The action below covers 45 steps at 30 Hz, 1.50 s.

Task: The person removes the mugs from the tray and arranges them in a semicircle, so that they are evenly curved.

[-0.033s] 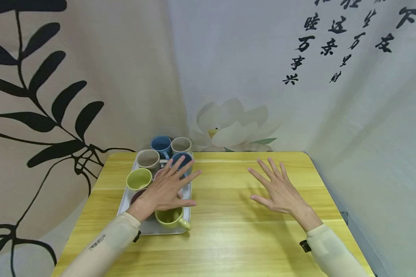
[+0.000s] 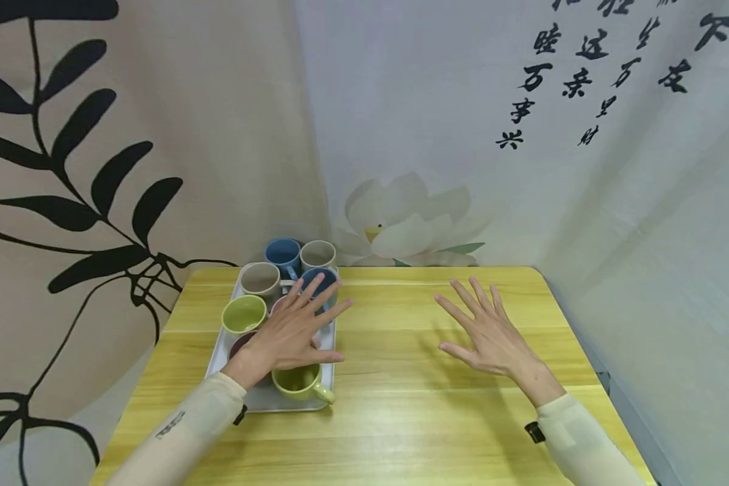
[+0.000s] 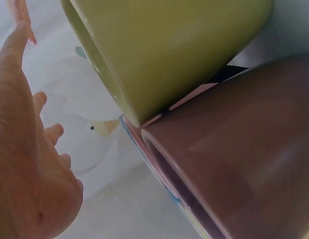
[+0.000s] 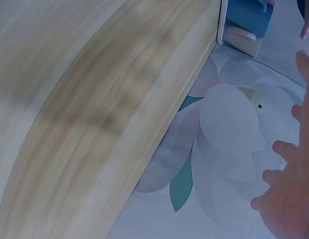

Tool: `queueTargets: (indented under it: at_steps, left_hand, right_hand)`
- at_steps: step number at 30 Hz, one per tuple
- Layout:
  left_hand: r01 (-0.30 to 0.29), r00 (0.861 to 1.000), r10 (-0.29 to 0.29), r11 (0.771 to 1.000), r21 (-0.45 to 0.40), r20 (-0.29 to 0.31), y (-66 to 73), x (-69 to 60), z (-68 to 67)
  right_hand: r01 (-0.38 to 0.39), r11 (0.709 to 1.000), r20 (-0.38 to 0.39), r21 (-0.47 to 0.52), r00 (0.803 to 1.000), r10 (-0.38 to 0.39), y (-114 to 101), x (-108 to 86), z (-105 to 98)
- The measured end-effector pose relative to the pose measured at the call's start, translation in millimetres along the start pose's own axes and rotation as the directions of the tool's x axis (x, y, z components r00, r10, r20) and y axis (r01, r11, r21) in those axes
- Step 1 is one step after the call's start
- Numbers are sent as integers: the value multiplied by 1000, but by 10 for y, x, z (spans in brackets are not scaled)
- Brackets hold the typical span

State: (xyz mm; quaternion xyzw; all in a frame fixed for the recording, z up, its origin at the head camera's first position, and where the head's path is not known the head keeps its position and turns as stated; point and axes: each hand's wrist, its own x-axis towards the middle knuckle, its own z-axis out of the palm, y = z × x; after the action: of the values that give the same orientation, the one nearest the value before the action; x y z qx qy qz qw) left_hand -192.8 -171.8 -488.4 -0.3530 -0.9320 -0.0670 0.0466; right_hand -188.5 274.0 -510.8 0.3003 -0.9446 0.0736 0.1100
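My left hand [image 2: 288, 335] hovers over a white tray [image 2: 261, 406] of mugs with its fingers spread, holding nothing. Beneath and around it stand a yellow-green mug [image 2: 298, 383] with its handle to the right, a mauve-brown mug [image 2: 238, 344] partly hidden by the wrist, and another yellow-green mug [image 2: 244, 316]. Farther back are two blue mugs, one at the rear [image 2: 282, 252], and two greyish mugs, one at the left [image 2: 260, 279]. A pink mug is mostly covered by my hand. Over the table's right side, my right hand [image 2: 489, 334] is spread and holds nothing.
The tray sits on the left part of a wooden table [image 2: 395, 432]. Behind the table hangs a pale cloth [image 2: 413, 101] with a printed flower and dark characters. A cloth with dark printed leaves [image 2: 121, 177] hangs on the left.
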Motion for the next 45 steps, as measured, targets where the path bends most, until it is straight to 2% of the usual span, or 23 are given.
queueTargets:
  at_steps: [4,10,17,28,35,45]
  left_hand:
    - [-3,1000,3,1000,-5,-3,9,-11,15]
    - [9,999,-9,1000,9,30,14,-34,31]
    - [3,1000,-4,999,46,8,1,-30,26]
    - [26,1000,-26,999,39,2,-25,-51,-16]
    - [59,998,-60,998,-11,-17,-43,-158,-45]
    - [128,990,-132,990,-66,-49,-155,-376,-105]
  right_hand:
    - [10,1000,-20,-7,1000,-11,2,-15,21]
    - [16,1000,-50,10,999,-15,-6,-48,41]
    - [8,1000,-41,4,999,-8,0,-50,19]
    - [1,1000,-47,-3,999,-1,36,-62,-18]
    - [-6,1000,-56,20,998,7,-17,-44,-42]
    - [-1,999,-90,53,996,5,-147,4,-82]
